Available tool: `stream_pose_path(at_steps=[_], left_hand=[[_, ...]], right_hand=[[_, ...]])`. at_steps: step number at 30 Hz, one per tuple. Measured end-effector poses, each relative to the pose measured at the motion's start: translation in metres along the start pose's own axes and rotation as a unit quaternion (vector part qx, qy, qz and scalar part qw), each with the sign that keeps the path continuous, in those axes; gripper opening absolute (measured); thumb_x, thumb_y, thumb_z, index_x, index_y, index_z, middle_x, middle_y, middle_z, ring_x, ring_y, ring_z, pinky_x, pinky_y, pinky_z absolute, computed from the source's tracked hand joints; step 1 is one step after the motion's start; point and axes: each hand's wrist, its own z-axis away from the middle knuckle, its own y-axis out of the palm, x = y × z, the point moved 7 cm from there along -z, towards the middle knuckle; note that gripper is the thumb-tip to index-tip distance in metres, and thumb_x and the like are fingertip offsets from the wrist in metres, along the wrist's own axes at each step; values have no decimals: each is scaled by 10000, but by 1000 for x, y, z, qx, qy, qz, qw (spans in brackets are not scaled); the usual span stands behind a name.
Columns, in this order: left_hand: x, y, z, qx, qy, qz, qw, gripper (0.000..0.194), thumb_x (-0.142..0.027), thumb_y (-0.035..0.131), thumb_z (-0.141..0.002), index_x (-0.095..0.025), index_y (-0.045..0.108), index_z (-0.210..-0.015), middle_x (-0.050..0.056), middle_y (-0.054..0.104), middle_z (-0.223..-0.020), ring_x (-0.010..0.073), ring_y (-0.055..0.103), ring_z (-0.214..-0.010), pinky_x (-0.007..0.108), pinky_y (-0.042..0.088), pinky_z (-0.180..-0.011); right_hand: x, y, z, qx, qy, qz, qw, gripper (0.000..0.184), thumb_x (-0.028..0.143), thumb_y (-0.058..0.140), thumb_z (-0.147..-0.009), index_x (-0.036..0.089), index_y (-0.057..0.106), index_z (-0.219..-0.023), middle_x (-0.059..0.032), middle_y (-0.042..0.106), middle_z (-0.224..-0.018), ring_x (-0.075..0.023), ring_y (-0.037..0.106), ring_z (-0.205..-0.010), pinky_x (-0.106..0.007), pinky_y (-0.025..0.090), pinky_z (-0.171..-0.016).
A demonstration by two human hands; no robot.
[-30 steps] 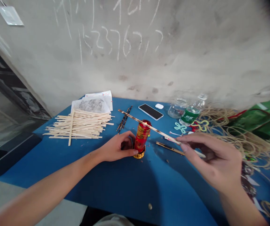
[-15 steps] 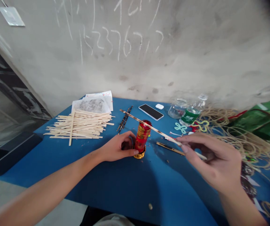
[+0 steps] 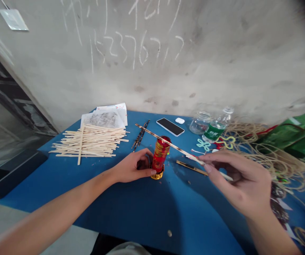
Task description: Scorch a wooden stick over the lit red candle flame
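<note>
My left hand (image 3: 135, 165) grips the gold base of an upright red candle (image 3: 160, 156) with gold markings. Between the thumb and fingers of my right hand (image 3: 238, 180) is a thin wooden stick (image 3: 177, 148), pinched near its right end. It slants across the candle's top, with dark scorched bands along its far half. Whether a flame burns there I cannot tell. Several darkened sticks (image 3: 141, 134) lie behind the candle. To the left is a heap of pale wooden sticks (image 3: 94, 141), one lying across the others.
A utility knife (image 3: 188, 166) lies right of the candle on the blue table (image 3: 131, 216). Behind are a phone (image 3: 170, 126), a white earbud case (image 3: 180, 120), a glass jar (image 3: 198, 124) and a green-labelled bottle (image 3: 216, 129). Coiled cord (image 3: 269, 148) covers the right side; papers (image 3: 107, 116) lie back left.
Almost nothing differs. Both hands, the candle and the stick hold nearly the same places, with only a slight shift of the view.
</note>
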Motion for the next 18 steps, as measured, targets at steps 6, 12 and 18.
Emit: stream_pose_path(at_steps=[6, 12, 18], left_hand=[[1, 0, 0, 2, -3, 0, 1000, 511, -568, 817, -988, -202, 612, -1278, -28, 691, -851, 138, 556, -691, 280, 389, -649], [2, -1, 0, 3, -4, -10, 1000, 521, -563, 818, -994, -193, 616, -1299, -27, 702, -860, 138, 573, -702, 281, 396, -655], [1, 0, 0, 2, -1, -8, 1000, 500, -562, 814, -996, -193, 618, -1270, -42, 677, -830, 132, 557, -682, 277, 388, -641]], right_hand=[[0, 0, -1, 3, -12, 6, 1000, 272, 131, 777, -976, 341, 840, -1135, 22, 841, -952, -147, 773, -802, -249, 611, -672], [0, -1, 0, -3, -10, 0, 1000, 272, 123, 787, -968, 336, 840, -1129, 27, 835, -969, -125, 745, -755, -240, 596, -653], [-5, -1, 3, 0, -1, 6, 1000, 279, 137, 798, -973, 355, 843, -1141, 29, 832, -1006, -128, 751, -786, -253, 602, -677]])
